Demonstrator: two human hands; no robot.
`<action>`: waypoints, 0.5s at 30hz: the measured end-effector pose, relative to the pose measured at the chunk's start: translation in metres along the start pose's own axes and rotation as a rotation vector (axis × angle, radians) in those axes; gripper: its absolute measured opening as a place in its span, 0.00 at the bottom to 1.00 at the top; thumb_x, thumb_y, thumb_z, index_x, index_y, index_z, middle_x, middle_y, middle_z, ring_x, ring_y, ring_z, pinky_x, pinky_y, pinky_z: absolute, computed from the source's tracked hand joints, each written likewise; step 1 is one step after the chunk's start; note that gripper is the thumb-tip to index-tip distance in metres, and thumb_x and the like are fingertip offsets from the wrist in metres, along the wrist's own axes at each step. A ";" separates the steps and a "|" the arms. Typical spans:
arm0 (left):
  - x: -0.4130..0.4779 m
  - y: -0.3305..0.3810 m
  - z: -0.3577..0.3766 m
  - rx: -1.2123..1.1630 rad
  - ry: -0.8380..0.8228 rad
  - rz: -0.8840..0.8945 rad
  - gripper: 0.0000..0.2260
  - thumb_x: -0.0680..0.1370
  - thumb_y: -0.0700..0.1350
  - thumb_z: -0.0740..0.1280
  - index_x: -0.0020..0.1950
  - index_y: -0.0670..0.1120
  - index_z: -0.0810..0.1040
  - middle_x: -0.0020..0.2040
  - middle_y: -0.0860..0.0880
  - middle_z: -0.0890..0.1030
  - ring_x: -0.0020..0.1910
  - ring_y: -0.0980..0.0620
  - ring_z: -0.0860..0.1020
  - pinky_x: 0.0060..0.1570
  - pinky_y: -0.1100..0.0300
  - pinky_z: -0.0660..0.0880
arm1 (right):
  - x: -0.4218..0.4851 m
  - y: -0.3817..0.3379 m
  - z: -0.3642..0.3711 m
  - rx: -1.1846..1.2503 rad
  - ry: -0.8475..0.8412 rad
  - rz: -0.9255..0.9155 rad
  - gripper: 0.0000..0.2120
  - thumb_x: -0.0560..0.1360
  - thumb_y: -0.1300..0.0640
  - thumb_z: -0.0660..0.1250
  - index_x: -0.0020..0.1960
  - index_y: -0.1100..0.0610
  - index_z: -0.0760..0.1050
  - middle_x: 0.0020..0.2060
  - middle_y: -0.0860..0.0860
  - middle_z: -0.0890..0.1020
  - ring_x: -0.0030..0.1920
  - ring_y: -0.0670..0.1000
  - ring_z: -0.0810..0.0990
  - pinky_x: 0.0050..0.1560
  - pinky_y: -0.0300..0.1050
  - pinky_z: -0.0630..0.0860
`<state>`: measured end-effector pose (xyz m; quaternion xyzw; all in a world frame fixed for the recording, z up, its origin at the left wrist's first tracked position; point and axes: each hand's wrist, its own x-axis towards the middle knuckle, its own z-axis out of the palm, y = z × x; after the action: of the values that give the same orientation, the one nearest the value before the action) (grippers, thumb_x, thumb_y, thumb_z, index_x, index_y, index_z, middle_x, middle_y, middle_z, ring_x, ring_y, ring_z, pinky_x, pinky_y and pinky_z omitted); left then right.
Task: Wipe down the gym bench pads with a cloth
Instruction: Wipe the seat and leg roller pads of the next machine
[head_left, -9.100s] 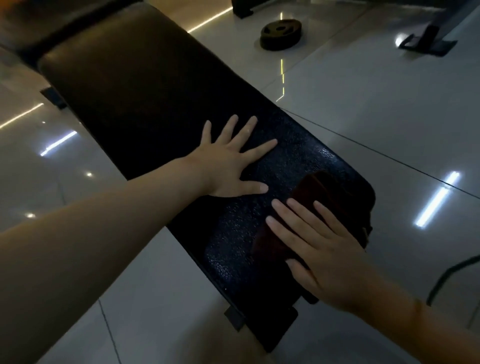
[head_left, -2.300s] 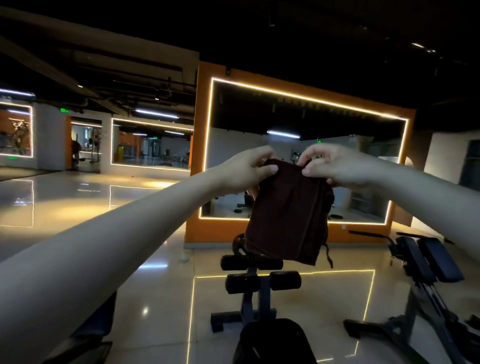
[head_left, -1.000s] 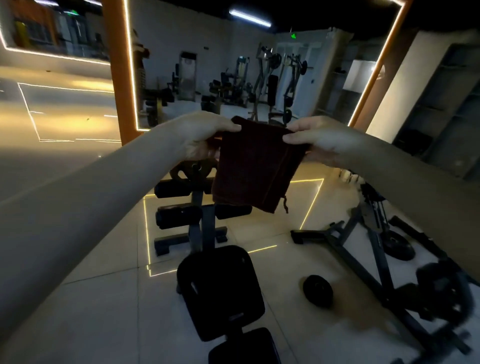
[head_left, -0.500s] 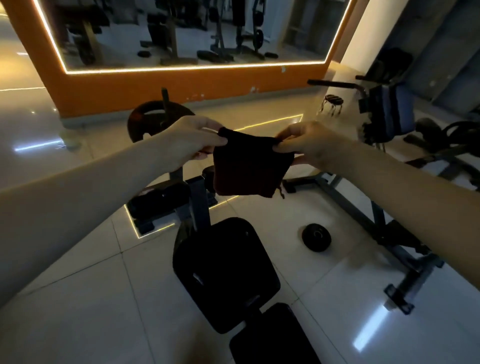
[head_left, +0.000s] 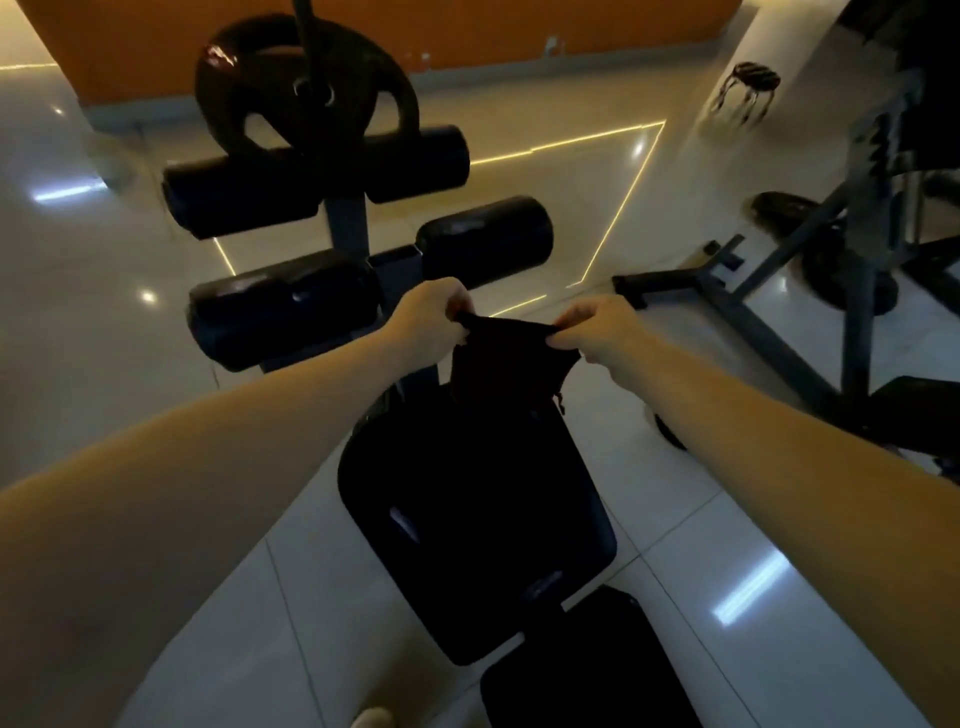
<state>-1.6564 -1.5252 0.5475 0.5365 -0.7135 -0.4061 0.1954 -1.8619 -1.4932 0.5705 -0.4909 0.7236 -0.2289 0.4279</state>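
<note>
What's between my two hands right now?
In the head view, the dark cloth: its top edge spans from the left hand to the right hand, both pinching it.

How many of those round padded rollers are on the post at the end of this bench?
4: upper left roller, upper right roller, lower left roller, lower right roller. Any further ones behind them would be hidden.

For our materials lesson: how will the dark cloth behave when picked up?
Probably floppy: the cloth sags between the left hand and right hand pinching its top corners. Likely light: fingertip pinches alone seem to carry it.
</note>
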 end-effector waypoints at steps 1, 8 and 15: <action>0.009 -0.011 0.012 0.008 0.019 -0.001 0.07 0.75 0.33 0.67 0.48 0.43 0.75 0.42 0.49 0.76 0.47 0.49 0.74 0.47 0.59 0.67 | 0.011 0.012 0.008 -0.001 0.033 -0.004 0.13 0.73 0.71 0.69 0.35 0.57 0.74 0.33 0.51 0.75 0.35 0.47 0.74 0.28 0.31 0.69; 0.048 -0.089 0.087 0.028 0.136 0.007 0.07 0.76 0.30 0.62 0.50 0.40 0.75 0.48 0.44 0.75 0.47 0.48 0.71 0.43 0.63 0.62 | 0.082 0.095 0.067 -0.216 0.203 -0.135 0.04 0.73 0.62 0.70 0.43 0.55 0.76 0.47 0.56 0.82 0.51 0.57 0.79 0.55 0.49 0.76; 0.022 -0.185 0.145 0.179 -0.133 -0.065 0.13 0.73 0.29 0.62 0.43 0.48 0.73 0.52 0.44 0.72 0.50 0.44 0.73 0.45 0.60 0.65 | 0.090 0.180 0.131 -0.378 -0.201 -0.113 0.06 0.72 0.64 0.69 0.40 0.55 0.75 0.50 0.52 0.77 0.58 0.55 0.76 0.49 0.36 0.65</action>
<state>-1.6553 -1.5091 0.3121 0.5464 -0.7406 -0.3815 0.0857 -1.8571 -1.4884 0.3307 -0.6225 0.6787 -0.0628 0.3847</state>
